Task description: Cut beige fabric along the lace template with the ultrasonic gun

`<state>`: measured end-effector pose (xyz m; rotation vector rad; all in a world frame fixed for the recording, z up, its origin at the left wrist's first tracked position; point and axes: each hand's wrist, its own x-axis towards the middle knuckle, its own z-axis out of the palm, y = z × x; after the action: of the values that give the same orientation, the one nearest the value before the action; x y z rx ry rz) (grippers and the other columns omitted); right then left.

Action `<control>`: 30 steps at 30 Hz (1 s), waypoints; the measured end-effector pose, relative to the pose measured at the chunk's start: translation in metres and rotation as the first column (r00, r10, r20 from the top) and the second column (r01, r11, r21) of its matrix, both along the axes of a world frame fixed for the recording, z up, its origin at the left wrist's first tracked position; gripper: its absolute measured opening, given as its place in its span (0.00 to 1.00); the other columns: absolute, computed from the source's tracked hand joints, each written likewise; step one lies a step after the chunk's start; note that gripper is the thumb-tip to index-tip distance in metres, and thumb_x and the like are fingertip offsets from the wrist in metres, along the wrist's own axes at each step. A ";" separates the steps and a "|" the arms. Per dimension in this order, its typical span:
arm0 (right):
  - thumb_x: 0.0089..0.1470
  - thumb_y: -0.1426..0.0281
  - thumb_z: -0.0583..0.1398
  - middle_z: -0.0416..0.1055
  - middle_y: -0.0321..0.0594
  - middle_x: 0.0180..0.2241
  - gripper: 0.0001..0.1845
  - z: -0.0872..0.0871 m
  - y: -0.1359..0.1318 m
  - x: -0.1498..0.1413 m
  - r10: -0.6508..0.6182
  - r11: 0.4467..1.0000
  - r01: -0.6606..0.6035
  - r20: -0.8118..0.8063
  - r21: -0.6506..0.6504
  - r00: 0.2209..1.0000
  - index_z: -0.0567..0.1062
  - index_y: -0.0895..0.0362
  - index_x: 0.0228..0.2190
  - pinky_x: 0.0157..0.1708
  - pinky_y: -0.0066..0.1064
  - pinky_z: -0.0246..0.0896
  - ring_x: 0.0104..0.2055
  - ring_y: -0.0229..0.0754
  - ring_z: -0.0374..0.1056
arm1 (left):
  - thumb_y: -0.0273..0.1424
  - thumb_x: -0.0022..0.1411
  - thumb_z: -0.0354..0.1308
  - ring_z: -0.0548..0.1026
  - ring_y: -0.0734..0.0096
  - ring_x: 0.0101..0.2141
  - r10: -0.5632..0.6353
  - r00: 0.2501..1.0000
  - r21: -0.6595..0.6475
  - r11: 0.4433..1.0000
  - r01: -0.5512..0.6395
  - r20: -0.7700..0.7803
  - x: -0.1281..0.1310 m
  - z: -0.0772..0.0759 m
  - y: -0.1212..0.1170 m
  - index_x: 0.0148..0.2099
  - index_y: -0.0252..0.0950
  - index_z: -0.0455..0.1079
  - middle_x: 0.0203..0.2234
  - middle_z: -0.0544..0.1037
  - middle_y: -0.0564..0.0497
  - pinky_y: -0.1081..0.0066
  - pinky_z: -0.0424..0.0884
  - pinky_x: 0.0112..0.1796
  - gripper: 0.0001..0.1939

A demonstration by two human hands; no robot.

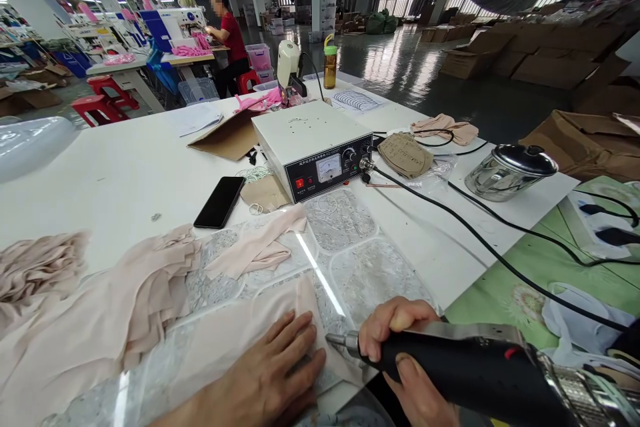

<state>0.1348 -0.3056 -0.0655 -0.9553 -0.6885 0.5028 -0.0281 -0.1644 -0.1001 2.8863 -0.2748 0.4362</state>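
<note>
My left hand (270,373) lies flat, fingers together and stretched out, pressing a pale pink fabric piece (225,340) onto a clear plastic sheet (350,260). My right hand (400,360) is wrapped around a black handheld welding tool (465,367). Its metal tip (337,340) touches the fabric's edge just beside my left fingertips. A black cable (450,217) runs from the tool to a white control box (315,143) with a meter and knobs.
Stacks of pink fabric strips (100,300) lie at the left. A black phone (219,202), a steel pot (507,170), a bottle (329,63) and cardboard sit on the white table (110,173). A person in red sits at a far sewing station (227,33).
</note>
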 end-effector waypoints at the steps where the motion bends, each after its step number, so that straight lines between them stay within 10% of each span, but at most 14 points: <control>1: 0.61 0.62 0.56 0.63 0.34 0.28 0.07 -0.001 0.001 0.000 0.002 1.000 -0.002 0.009 0.005 1.000 0.63 0.51 0.34 0.27 0.32 0.63 0.26 0.37 0.62 | 0.33 0.65 0.58 0.63 0.51 0.60 0.001 1.000 -0.003 1.000 -0.001 0.000 0.000 0.000 0.000 0.55 0.32 0.67 0.50 0.74 0.39 0.52 0.64 0.58 0.17; 30: 0.56 0.62 0.60 0.66 0.31 0.24 0.07 -0.030 0.004 0.022 -0.053 0.994 0.049 0.037 0.100 0.998 0.67 0.50 0.33 0.19 0.31 0.65 0.20 0.36 0.64 | 0.40 0.70 0.50 0.68 0.57 0.57 -0.017 0.995 0.007 1.000 0.018 -0.095 -0.007 0.021 0.001 0.55 0.36 0.67 0.52 0.73 0.43 0.60 0.62 0.58 0.17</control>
<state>0.1569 -0.3020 -0.0956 -0.8893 -0.7162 0.4026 -0.0350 -0.1637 -0.0794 2.8992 -0.2865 0.2940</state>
